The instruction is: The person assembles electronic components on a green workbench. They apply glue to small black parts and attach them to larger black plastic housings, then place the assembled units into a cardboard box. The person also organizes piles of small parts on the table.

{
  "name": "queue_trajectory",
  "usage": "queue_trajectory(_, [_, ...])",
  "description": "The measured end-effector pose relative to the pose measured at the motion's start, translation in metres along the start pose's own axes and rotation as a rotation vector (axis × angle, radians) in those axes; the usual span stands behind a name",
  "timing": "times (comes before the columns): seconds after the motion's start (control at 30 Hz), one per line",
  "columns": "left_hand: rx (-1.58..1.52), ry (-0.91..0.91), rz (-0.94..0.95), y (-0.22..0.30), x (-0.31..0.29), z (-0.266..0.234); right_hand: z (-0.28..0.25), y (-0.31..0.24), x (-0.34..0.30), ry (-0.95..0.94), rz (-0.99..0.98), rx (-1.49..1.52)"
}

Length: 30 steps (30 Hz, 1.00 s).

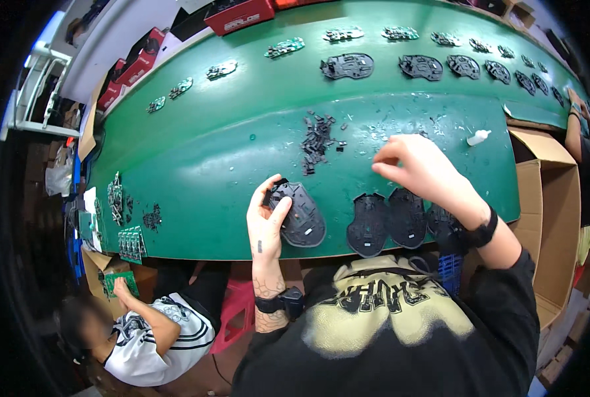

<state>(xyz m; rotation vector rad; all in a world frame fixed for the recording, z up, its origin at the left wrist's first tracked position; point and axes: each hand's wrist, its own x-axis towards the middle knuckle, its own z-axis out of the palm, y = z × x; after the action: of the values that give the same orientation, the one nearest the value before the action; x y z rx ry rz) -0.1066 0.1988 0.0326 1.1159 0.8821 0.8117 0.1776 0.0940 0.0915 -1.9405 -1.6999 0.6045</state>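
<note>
My left hand (266, 221) grips a black plastic mouse base shell (303, 215) by its left edge, thumb across the inner side, above the table's front edge. My right hand (419, 165) hovers right of a pile of small black plastic parts (316, 140). Its thumb and index finger are pinched together; what they hold, if anything, I cannot make out. Below that hand several more black mouse shells lie along the front edge, among them one on the left (367, 223) and one beside it (407, 220). My right forearm partly covers the rightmost.
Further back on the green table (195, 165) stand rows of circuit boards (285, 47) and black shells (348, 66). A white dropper bottle (478, 137) lies right, near an open carton (546, 218). Lower left, a seated person (159, 331) holds a green board; another person's arm (575, 126) shows far right.
</note>
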Motion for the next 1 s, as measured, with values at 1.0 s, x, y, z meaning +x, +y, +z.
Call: queue_trajectory(1.0, [0.046, -0.042, 0.187, 0.024, -0.001, 0.040, 0.024, -0.054, 0.044, 0.056, 0.011, 0.627])
